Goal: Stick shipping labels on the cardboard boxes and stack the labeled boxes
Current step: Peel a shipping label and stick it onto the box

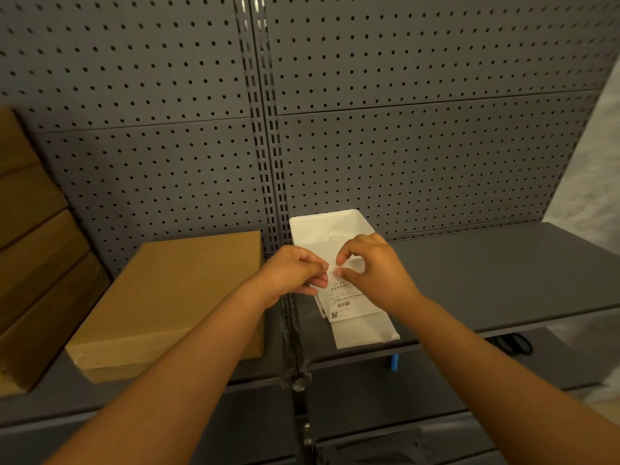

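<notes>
A person's two hands meet over a white tray [322, 226] on a grey shelf [486, 273], both gripping one shipping label [342, 298]. The left hand [295, 270] has its fingers curled round the label's upper left edge; the right hand [372, 263] pinches the top edge between thumb and forefinger, the fingertips of the two hands nearly touching. The label hangs below the hands, its barcode and printed text facing the camera, above a white sheet [365, 330] that runs out over the shelf's front edge. To the left of the left hand a flat cardboard box [174, 297] lies on the shelf, its top face bare. Farther left, at the frame's edge, a stack of boxes [37, 263] stands. Beyond the hands rises a grey pegboard [402, 129]. Below the right forearm, a small blue object [394, 362] shows under the shelf's lip.
</notes>
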`<state>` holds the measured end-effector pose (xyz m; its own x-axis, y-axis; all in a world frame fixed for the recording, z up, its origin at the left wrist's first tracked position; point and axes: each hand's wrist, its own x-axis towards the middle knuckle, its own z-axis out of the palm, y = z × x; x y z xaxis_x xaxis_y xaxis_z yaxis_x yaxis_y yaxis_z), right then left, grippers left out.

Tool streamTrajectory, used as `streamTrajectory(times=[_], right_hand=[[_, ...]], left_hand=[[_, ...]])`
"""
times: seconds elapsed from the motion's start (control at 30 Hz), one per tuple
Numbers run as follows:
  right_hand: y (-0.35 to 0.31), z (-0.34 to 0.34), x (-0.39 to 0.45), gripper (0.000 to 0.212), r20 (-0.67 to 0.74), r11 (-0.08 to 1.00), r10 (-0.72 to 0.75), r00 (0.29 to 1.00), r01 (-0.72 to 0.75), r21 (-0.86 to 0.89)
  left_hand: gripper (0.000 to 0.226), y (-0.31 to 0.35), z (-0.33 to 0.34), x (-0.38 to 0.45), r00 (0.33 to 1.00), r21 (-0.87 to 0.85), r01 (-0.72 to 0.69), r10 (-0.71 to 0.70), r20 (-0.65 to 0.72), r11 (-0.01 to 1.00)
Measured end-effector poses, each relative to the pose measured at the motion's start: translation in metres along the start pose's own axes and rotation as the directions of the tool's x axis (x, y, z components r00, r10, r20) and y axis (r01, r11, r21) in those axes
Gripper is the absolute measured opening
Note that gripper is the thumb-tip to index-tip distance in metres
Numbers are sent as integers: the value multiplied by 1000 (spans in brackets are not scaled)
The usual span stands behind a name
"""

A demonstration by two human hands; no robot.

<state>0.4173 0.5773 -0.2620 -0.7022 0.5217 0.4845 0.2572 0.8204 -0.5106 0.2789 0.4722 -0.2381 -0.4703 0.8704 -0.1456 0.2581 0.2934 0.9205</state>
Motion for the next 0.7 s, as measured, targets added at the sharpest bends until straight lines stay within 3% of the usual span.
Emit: streamTrajectory(times=[0.13, 0.3, 0.43, 0.6, 0.7], right_hand=[[-1, 4, -2, 13, 36, 999, 42, 998, -42, -4], [0, 9, -3, 12, -49, 997, 25, 998, -29, -77], [-4, 11, -4, 15, 89, 986, 142, 986, -149, 79], [-1, 12, -5, 8, 115, 960, 246, 962, -258, 109], [1, 10, -5, 6, 140, 912, 328, 934, -352, 211]], left_hand=[[12, -1, -1, -1, 999, 12, 27, -27, 43, 1000], [13, -5, -1, -2, 998, -81, 54, -51, 47, 995], [13, -4, -1, -1, 994, -161, 77, -63, 88, 984], [14, -5, 1, -4, 988, -138, 80, -60, 141, 987], [17, -5, 5, -3, 991, -119, 88, -74, 113, 989]])
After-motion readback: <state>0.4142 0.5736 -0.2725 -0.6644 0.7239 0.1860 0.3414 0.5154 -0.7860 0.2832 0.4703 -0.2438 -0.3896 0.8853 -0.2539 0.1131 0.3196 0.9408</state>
